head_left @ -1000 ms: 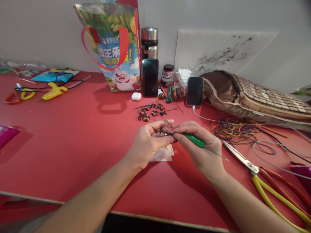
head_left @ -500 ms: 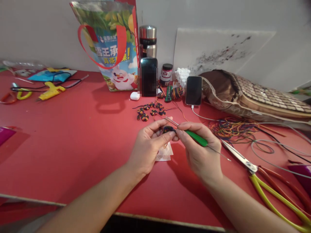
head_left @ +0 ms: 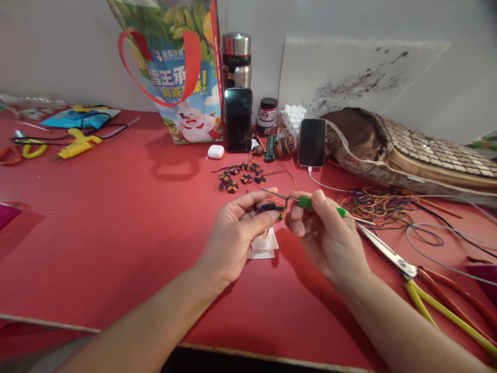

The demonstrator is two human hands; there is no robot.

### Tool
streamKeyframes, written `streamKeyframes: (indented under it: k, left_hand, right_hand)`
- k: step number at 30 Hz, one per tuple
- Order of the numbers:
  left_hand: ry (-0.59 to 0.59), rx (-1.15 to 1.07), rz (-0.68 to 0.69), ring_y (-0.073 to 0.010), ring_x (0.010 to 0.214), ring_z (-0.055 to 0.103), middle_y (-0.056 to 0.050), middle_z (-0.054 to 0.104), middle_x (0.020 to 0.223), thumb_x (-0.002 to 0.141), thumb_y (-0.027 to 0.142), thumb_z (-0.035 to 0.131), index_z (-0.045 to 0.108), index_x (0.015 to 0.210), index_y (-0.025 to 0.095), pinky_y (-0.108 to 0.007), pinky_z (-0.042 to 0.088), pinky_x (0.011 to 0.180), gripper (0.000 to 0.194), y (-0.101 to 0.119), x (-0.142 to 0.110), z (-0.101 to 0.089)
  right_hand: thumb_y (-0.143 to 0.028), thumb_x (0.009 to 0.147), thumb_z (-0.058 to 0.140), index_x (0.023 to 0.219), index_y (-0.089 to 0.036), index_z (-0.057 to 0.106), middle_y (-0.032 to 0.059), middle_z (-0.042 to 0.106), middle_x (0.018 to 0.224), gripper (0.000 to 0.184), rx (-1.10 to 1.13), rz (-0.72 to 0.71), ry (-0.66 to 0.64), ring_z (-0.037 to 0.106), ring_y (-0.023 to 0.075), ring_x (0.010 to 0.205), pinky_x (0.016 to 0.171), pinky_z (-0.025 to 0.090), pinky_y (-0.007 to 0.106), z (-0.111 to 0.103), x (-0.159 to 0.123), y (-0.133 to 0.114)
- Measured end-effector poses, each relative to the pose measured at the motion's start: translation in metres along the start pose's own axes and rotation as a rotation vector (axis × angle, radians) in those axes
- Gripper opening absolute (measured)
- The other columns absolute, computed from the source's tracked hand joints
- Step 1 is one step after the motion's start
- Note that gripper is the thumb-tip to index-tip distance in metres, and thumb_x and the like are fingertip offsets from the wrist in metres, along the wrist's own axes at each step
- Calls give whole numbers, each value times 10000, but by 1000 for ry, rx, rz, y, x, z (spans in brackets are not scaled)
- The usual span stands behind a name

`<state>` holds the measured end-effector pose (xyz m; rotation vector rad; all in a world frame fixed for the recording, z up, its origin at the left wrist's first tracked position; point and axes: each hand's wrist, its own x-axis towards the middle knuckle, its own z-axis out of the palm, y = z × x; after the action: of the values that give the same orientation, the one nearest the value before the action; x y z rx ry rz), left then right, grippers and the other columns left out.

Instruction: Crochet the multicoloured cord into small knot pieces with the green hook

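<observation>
My left hand (head_left: 236,235) pinches a small knot of multicoloured cord (head_left: 267,207) between thumb and fingers, above a white paper scrap (head_left: 264,247). My right hand (head_left: 326,233) grips a green-handled hook tool (head_left: 318,205), its thin metal tip pointing left into the cord knot. Both hands hover over the red table (head_left: 116,217) near its middle. Several finished cord knots (head_left: 240,176) lie just beyond the hands.
Yellow-handled scissors (head_left: 411,272) lie right of my right hand beside a tangle of coloured cords (head_left: 376,203). At the back stand a printed bag (head_left: 178,72), a flask (head_left: 236,59), two phones (head_left: 238,119), a jar (head_left: 267,115), an earbud case (head_left: 216,151) and a woven mat (head_left: 419,153). A yellow glue gun (head_left: 77,145) lies far left.
My right hand has turned the green tool from slanting down-right to nearly level, lifting its handle end, with the tip still at the knot. The left hand keeps its pinch.
</observation>
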<state>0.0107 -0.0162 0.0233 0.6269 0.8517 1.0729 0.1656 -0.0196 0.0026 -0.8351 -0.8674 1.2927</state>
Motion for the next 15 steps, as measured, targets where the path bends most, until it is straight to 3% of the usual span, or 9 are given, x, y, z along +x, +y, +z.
streamKeyframes:
  k: [4,8,15]
  left_hand:
    - [-9,11,14,-96,677,641,-24,771,831,678,162,919,853,1022,198,-204,491,628,352,3,-1,1]
    - [9,63,34,-107,738,669,-30,775,853,682,143,910,866,1029,213,-195,507,656,357,4,-3,0]
    - [13,141,102,-95,711,656,-6,736,816,700,157,905,868,1068,234,-182,497,622,378,5,-5,-1]
  right_hand:
    - [-513,850,829,811,-228,843,-18,662,583,287,15,55,-40,435,69,411,451,428,247,-6,7,-6]
    - [-464,751,891,702,-208,840,-6,652,517,265,13,91,-44,390,60,369,417,363,247,-10,10,-13]
    - [-398,701,913,631,-173,838,30,638,461,248,-58,48,14,452,74,356,365,338,217,-6,8,-20]
